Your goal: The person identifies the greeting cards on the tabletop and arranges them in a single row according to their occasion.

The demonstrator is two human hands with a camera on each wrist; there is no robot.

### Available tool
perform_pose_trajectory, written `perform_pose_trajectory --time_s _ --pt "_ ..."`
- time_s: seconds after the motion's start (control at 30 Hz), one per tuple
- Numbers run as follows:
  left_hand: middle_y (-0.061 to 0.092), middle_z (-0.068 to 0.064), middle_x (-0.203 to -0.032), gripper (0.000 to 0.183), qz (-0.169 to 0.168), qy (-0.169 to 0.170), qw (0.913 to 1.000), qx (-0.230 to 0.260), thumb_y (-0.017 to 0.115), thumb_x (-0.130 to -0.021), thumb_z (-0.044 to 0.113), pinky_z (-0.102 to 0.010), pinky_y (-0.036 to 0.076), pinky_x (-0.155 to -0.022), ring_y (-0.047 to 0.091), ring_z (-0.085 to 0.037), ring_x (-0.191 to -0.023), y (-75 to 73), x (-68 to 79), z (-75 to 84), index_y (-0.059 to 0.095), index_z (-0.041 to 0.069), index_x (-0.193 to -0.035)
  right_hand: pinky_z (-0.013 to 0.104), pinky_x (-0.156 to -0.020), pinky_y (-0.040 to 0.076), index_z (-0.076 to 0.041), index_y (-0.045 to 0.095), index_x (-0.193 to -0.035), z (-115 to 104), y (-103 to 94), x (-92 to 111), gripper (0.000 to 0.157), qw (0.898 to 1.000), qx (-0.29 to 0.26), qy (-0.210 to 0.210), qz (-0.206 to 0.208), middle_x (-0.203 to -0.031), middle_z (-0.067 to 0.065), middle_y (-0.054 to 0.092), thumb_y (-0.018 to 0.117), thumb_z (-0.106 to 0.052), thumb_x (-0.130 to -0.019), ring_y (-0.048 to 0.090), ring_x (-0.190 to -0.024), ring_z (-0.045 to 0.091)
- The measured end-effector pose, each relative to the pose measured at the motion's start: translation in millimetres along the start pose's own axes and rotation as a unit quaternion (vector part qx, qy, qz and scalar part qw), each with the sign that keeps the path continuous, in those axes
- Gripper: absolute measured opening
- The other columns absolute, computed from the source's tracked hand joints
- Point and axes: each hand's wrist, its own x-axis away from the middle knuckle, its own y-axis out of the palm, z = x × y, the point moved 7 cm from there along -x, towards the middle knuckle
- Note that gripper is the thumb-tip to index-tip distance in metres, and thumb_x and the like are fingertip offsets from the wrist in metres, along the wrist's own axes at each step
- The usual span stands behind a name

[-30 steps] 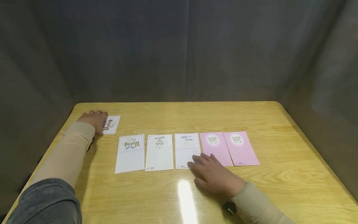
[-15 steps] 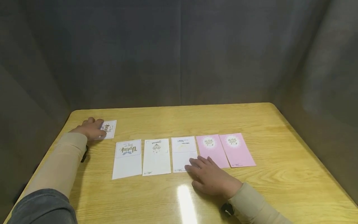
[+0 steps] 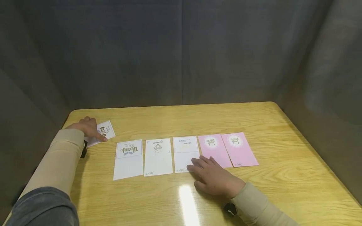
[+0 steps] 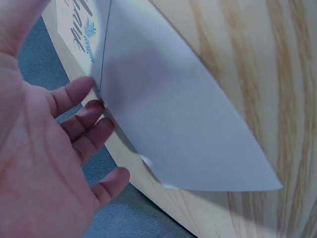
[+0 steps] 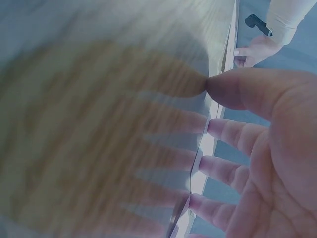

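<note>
At the far left of the table, my left hand grips a white "Thank you" card between thumb and fingers, at opposite edges. In the left wrist view, the fingertips touch one edge of this card, whose near end stands slightly off the wood with a shadow below. My right hand rests with its fingers spread at the near end of the card row. Its fingertips lie over the lower corners of a white "heart" card and a pink card.
Left of these two lie a cream card with a diamond drawing and a white "Thank You" card. A second pink card ends the row at the right. Grey curtains enclose the wooden table at the back and sides.
My left hand has drawn the far-left card a little left and nearer, turning it to a slant, and its thumb has moved onto the near edge. My right hand has stayed put.
</note>
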Motion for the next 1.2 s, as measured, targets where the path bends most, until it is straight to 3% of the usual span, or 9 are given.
perform_pose_trajectory --time_s 0.17,0.33,0.47,0.6,0.77,0.93,1.03,1.2 --pt "0.046 -0.041 -0.119 0.103 -0.003 -0.004 0.9998 0.02 0.085 -0.078 0.058 -0.063 0.045 -0.094 0.049 -0.052 -0.109 -3.3 -0.2 1.5 0.038 -0.02 -0.126 0.071 -0.11 0.03 -0.006 0.057 -0.144 2.7 -2.7 -1.6 0.05 1.0 -0.002 0.008 0.002 -0.152 0.022 0.048 0.062 -0.022 -0.097 0.04 -0.14 0.05" --pt "0.048 -0.042 -0.118 0.114 0.005 -0.006 0.9991 0.041 0.084 -0.078 0.06 -0.063 0.046 -0.09 0.052 -0.052 -0.105 1.1 -1.7 -4.0 0.03 -0.023 -0.135 0.071 -0.109 0.031 -0.005 0.057 -0.143 4.4 -2.6 -3.8 0.049 1.0 -0.003 0.004 0.006 -0.151 0.023 0.049 0.062 -0.022 -0.097 0.041 -0.139 0.051" --pt "0.036 -0.047 -0.126 0.128 0.049 -0.017 0.9976 0.046 0.076 -0.076 0.075 -0.073 0.038 -0.092 0.039 -0.059 -0.112 9.9 1.2 -22.7 0.025 -0.02 -0.145 0.071 -0.109 0.031 -0.005 0.057 -0.144 4.3 -0.8 -6.0 0.049 1.0 -0.005 0.003 0.006 -0.151 0.023 0.049 0.062 -0.022 -0.097 0.041 -0.139 0.051" --pt "0.025 -0.05 -0.129 0.132 0.08 -0.056 0.9929 0.068 0.066 -0.079 0.081 -0.079 0.029 -0.09 0.03 -0.066 -0.116 19.1 12.3 -46.8 0.02 -0.019 -0.149 0.071 -0.109 0.031 -0.005 0.056 -0.144 5.1 -0.4 -6.5 0.05 1.0 -0.003 0.005 0.0 -0.152 0.023 0.048 0.061 -0.021 -0.098 0.041 -0.14 0.051" --pt "0.015 -0.059 -0.129 0.127 0.101 -0.131 0.9795 0.116 0.063 -0.089 0.07 -0.081 0.025 -0.095 0.02 -0.075 -0.122 18.5 25.8 -67.0 0.006 -0.026 -0.147 0.071 -0.11 0.03 -0.005 0.056 -0.144 5.2 -3.0 -5.3 0.05 1.0 -0.002 0.009 0.0 -0.152 0.023 0.048 0.06 -0.021 -0.098 0.04 -0.14 0.051" --pt "0.018 -0.061 -0.129 0.113 0.106 -0.179 0.9715 0.114 0.059 -0.096 0.06 -0.078 0.029 -0.098 0.024 -0.074 -0.122 12.8 33.5 -67.6 0.011 -0.031 -0.143 0.07 -0.11 0.031 -0.005 0.056 -0.144 2.0 -2.6 -5.7 0.049 1.0 -0.004 0.003 0.005 -0.151 0.024 0.048 0.06 -0.021 -0.098 0.041 -0.14 0.051" --pt "0.021 -0.06 -0.125 0.102 0.106 -0.188 0.9711 0.103 0.056 -0.1 0.054 -0.077 0.031 -0.097 0.027 -0.072 -0.119 12.7 37.6 -70.1 0.015 -0.031 -0.141 0.07 -0.11 0.031 -0.005 0.056 -0.144 -0.5 -1.2 -7.3 0.049 1.0 -0.005 0.001 0.006 -0.151 0.024 0.048 0.06 -0.021 -0.098 0.041 -0.14 0.051" --pt "0.019 -0.06 -0.128 0.094 0.103 -0.163 0.9761 0.1 0.051 -0.103 0.052 -0.078 0.03 -0.096 0.024 -0.074 -0.12 14.4 36.0 -74.7 0.019 -0.026 -0.144 0.069 -0.112 0.03 -0.005 0.055 -0.145 1.0 -2.3 -7.6 0.05 1.0 -0.003 0.004 -0.001 -0.152 0.024 0.047 0.06 -0.022 -0.099 0.039 -0.141 0.051"
